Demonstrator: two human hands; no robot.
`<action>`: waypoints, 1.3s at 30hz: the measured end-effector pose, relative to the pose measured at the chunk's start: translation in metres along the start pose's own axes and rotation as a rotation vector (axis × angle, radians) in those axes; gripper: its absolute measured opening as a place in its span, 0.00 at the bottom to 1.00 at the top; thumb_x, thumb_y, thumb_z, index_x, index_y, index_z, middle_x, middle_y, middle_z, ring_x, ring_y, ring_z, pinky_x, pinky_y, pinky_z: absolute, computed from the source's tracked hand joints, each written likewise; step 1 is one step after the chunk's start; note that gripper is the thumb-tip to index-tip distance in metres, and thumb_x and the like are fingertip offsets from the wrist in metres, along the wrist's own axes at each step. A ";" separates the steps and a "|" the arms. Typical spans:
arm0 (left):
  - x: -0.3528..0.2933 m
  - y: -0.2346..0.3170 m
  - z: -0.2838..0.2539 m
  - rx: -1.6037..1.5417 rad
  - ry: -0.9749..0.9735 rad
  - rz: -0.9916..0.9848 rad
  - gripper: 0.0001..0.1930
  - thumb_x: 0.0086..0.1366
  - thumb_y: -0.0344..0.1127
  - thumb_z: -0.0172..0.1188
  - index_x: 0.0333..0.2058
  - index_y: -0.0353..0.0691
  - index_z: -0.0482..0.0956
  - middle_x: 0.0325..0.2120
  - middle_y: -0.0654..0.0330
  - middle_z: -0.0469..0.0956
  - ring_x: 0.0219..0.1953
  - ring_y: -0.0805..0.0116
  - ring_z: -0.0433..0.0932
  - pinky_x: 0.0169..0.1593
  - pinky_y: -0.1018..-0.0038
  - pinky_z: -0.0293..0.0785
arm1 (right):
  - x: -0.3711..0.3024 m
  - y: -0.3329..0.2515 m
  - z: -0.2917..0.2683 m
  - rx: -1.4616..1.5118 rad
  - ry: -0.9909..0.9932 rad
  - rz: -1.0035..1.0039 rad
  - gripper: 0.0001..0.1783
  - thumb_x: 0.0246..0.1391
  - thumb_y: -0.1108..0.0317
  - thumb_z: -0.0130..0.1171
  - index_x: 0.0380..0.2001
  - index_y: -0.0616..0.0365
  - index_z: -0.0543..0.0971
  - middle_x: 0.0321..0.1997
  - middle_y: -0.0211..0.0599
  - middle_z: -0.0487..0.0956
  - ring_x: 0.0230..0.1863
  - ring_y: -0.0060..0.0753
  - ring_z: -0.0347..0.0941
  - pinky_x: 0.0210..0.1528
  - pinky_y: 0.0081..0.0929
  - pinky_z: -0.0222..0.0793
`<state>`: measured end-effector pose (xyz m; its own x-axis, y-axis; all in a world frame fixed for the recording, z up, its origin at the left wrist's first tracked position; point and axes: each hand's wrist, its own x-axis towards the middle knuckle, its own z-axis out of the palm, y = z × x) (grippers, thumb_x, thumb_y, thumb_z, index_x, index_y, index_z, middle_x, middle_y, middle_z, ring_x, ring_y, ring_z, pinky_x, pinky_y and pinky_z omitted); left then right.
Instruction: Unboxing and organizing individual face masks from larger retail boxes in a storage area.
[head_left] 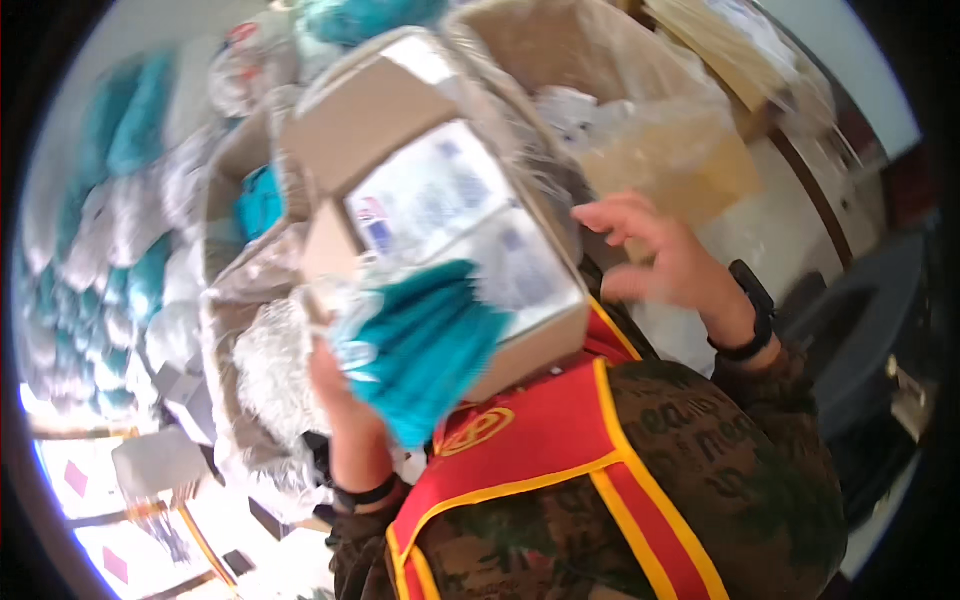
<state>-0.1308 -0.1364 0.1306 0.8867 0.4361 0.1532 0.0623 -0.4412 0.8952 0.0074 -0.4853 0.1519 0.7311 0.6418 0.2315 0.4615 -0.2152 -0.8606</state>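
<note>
My left hand (350, 420) is closed round the side of a bundle of teal ribbed fabric (430, 335) with whitish parts at its left end. The bundle hangs over the near end of an open cardboard box (540, 355) and hides part of it. Inside that box lie white printed packages (430, 190), side by side. To the right of the box, my right hand (650, 255) is raised in the air, slightly blurred, with thumb and fingers apart and nothing in them. Dark bands circle both wrists.
Left of the box stands a lined bin with white stringy material (280, 370), and behind it a bin with a teal item (260, 203). A plastic-lined carton (670, 150) stands at the back right. Stuffed teal and white bags (130, 190) are piled far left. A dark chair-like shape (865, 320) is at right.
</note>
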 end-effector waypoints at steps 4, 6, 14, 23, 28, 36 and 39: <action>-0.010 0.055 0.012 -0.029 -0.094 0.261 0.23 0.52 0.33 0.68 0.47 0.36 0.77 0.37 0.58 0.81 0.40 0.65 0.80 0.45 0.71 0.74 | 0.051 -0.074 0.032 -0.207 -0.012 -0.476 0.35 0.39 0.68 0.70 0.56 0.52 0.74 0.59 0.43 0.69 0.60 0.48 0.66 0.62 0.38 0.62; -0.013 0.066 0.008 -0.019 -0.089 0.250 0.26 0.50 0.34 0.70 0.50 0.36 0.76 0.39 0.57 0.80 0.43 0.63 0.80 0.47 0.71 0.73 | 0.058 -0.087 0.038 -0.292 -0.015 -0.603 0.33 0.41 0.67 0.70 0.55 0.51 0.75 0.59 0.42 0.69 0.60 0.50 0.66 0.62 0.39 0.62; -0.001 0.064 -0.001 0.206 -0.364 0.634 0.36 0.49 0.33 0.74 0.57 0.38 0.70 0.59 0.49 0.65 0.60 0.53 0.67 0.62 0.66 0.61 | 0.070 -0.120 0.036 -0.177 -0.178 -0.549 0.19 0.48 0.68 0.66 0.45 0.57 0.76 0.48 0.44 0.75 0.47 0.46 0.73 0.50 0.33 0.69; 0.008 0.052 -0.016 -0.478 -0.418 -0.038 0.20 0.56 0.17 0.57 0.49 0.33 0.73 0.39 0.60 0.79 0.39 0.72 0.79 0.44 0.75 0.74 | 0.110 -0.094 0.018 0.547 -0.220 -0.039 0.20 0.57 0.65 0.62 0.49 0.65 0.75 0.42 0.32 0.80 0.41 0.19 0.76 0.44 0.21 0.74; 0.015 0.024 -0.056 0.318 -0.010 0.032 0.21 0.54 0.20 0.58 0.48 0.35 0.74 0.40 0.55 0.79 0.42 0.67 0.79 0.47 0.71 0.73 | 0.126 -0.068 0.015 0.708 -0.216 0.073 0.22 0.57 0.66 0.60 0.52 0.68 0.74 0.44 0.37 0.81 0.41 0.22 0.78 0.45 0.21 0.76; -0.001 0.087 -0.062 0.137 0.079 0.688 0.30 0.50 0.29 0.63 0.55 0.41 0.71 0.59 0.48 0.67 0.64 0.57 0.64 0.65 0.56 0.53 | 0.140 -0.055 0.028 0.773 -0.195 0.182 0.21 0.57 0.65 0.60 0.50 0.67 0.74 0.44 0.37 0.81 0.40 0.23 0.79 0.44 0.21 0.77; -0.010 0.110 -0.032 0.568 0.035 0.917 0.29 0.52 0.30 0.63 0.55 0.49 0.73 0.61 0.53 0.66 0.65 0.57 0.62 0.67 0.55 0.49 | 0.139 -0.062 0.037 0.765 -0.220 0.213 0.20 0.57 0.64 0.61 0.48 0.66 0.75 0.43 0.37 0.81 0.40 0.23 0.79 0.42 0.20 0.78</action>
<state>-0.1475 -0.1638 0.2410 0.6906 -0.2277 0.6864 -0.4079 -0.9064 0.1097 0.0619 -0.3554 0.2212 0.6127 0.7903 0.0032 -0.2039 0.1620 -0.9655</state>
